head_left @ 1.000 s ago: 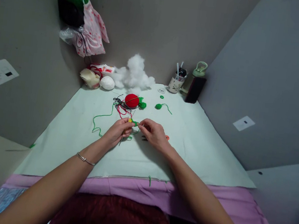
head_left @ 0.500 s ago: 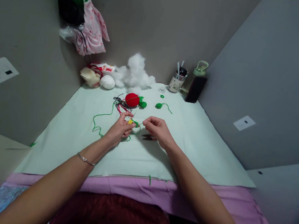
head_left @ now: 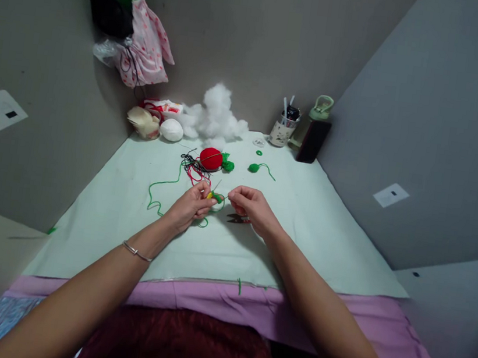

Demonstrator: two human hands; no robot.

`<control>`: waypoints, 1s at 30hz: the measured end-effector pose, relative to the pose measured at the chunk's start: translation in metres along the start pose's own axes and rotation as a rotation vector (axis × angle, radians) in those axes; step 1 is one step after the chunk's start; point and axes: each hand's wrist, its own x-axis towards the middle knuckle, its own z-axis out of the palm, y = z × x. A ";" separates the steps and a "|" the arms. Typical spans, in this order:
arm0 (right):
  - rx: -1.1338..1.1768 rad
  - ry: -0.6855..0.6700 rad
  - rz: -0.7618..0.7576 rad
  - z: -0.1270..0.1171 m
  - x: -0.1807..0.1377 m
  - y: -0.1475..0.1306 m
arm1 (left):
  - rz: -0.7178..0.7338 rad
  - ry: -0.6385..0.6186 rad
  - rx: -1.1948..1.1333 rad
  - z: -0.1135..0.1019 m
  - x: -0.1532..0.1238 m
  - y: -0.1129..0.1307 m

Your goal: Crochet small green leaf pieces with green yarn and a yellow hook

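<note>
Left hand: fingers closed on a small green-and-yellow piece, over the pale cloth
Right hand: fingertips pinched on a thin length, strand or tool, cannot tell
Risk: a tug could snag the green yarn, its slack lying loose near the scissors
Cloth: red ball and tangled dark yarn beyond the hands
Back wall: grey, white stuffing piled before it
</note>
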 end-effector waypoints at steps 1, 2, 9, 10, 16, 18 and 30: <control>0.003 0.000 0.001 0.000 0.000 0.000 | 0.007 0.005 -0.003 -0.001 0.000 0.000; 0.006 -0.001 0.003 0.000 0.000 0.001 | 0.011 0.010 -0.005 -0.001 0.001 -0.001; 0.007 0.005 0.005 0.001 -0.001 0.000 | -0.022 0.019 0.006 -0.001 0.001 -0.005; 0.006 0.002 0.004 0.001 -0.001 0.000 | -0.027 0.017 0.009 -0.001 0.001 -0.005; -0.005 -0.014 -0.004 0.001 -0.001 0.000 | -0.009 0.059 0.052 -0.002 0.005 -0.010; -0.012 -0.015 -0.003 0.001 -0.001 0.001 | 0.025 0.098 0.072 -0.003 0.007 -0.015; -0.151 -0.006 -0.073 0.004 -0.004 0.000 | 0.108 0.057 0.208 -0.006 0.006 -0.017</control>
